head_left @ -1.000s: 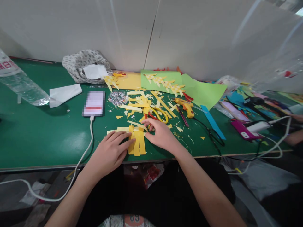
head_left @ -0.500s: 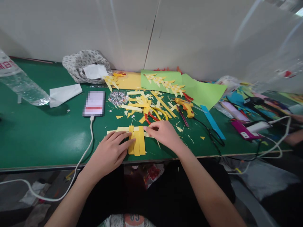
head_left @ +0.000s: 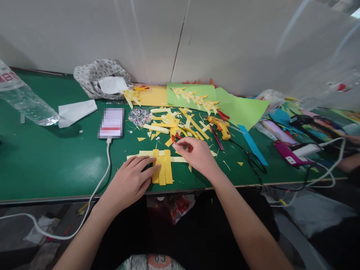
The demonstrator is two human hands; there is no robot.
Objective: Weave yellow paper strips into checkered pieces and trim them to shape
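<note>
My left hand lies flat with fingers spread, its fingertips pressing on the woven paper strips. Three upright yellow strips stand side by side, crossed by pale yellow strips that stick out to both sides. My right hand hovers just above the right end of the pale strips, thumb and forefinger drawn together; whether anything is between them I cannot make out. Beyond it, partly hidden by the hand, are a curved red handle and a curved yellow handle.
Paper scraps lie behind the weave. A yellow glue gun, a blue strip and a purple power bank are to the right. A phone with a white cable and a plastic bottle are left.
My right hand has moved slightly up and right, away from the yellow strips, uncovering more of the pale strip's right end. My left hand has stayed in place.
</note>
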